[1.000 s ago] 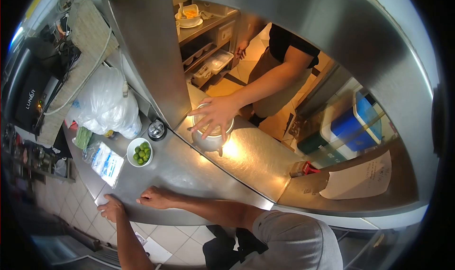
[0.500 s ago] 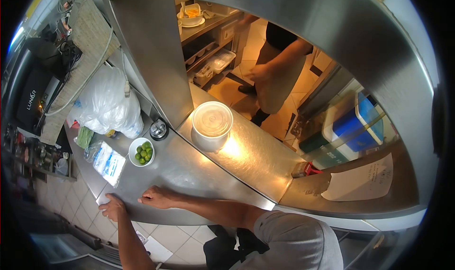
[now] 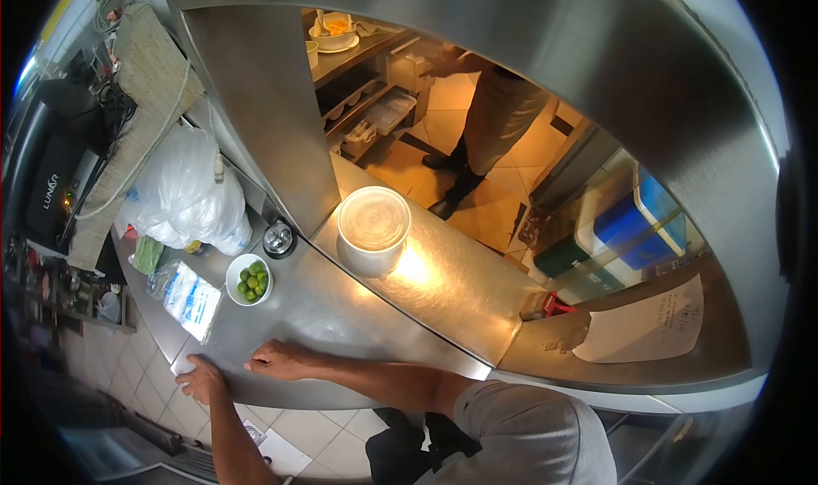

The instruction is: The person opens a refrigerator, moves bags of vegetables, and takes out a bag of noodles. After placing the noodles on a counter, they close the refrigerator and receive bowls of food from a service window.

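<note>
My left hand point(image 3: 202, 379) rests on the near-left corner of the steel counter point(image 3: 341, 315), fingers spread over its edge and holding nothing. Beside it, my right hand point(image 3: 279, 361) lies on the counter top with the fingers curled in, and nothing shows in them. Closest to the hands is a flat pack of white and blue plastic bags point(image 3: 192, 302). A white bowl point(image 3: 250, 281) of small green limes stands just past that pack. Behind the bowl sits a silver call bell point(image 3: 279, 239).
A lidded white tub point(image 3: 373, 229) stands on the lit pass shelf point(image 3: 460, 293). A big clear plastic bag point(image 3: 192, 187) fills the counter's back left. Beyond the opening, a person point(image 3: 494, 119) stands in the kitchen. A handwritten paper sheet point(image 3: 645, 323) lies at right.
The view has shifted slightly. The person beyond the opening has shifted, the nearer arm now raised toward the shelves. My hands have stayed in place on the counter.
</note>
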The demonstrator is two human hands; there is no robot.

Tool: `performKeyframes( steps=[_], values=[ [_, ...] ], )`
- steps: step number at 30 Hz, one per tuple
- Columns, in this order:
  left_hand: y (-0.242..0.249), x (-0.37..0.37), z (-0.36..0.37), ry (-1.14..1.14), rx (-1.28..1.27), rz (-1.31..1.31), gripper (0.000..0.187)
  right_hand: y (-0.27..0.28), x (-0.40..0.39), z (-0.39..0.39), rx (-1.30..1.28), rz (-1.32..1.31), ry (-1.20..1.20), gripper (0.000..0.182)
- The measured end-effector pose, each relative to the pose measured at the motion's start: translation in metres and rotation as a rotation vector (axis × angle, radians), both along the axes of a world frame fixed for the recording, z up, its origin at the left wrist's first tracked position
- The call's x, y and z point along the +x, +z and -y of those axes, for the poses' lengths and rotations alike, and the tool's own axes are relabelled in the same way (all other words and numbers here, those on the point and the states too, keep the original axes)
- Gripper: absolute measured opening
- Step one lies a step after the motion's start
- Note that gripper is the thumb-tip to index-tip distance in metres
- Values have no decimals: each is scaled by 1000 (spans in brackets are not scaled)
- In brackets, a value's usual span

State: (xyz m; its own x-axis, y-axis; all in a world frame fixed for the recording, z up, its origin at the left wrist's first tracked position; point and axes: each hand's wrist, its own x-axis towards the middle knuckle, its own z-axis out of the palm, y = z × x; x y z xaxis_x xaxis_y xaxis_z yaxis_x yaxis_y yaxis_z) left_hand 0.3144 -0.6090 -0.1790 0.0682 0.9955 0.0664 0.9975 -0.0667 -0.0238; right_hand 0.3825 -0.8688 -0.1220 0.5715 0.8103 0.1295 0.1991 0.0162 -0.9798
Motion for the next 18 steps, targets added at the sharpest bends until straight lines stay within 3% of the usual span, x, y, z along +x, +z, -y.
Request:
performKeyframes(
  steps=[4, 18],
  values=[
    [25, 3, 17, -170, -95, -237, 42, 7, -1, 5, -15, -15, -16, 44],
    [19, 2, 13, -144, -70, -249, 41, -2, -2, 0, 14, 2, -17, 44]
  ],
)
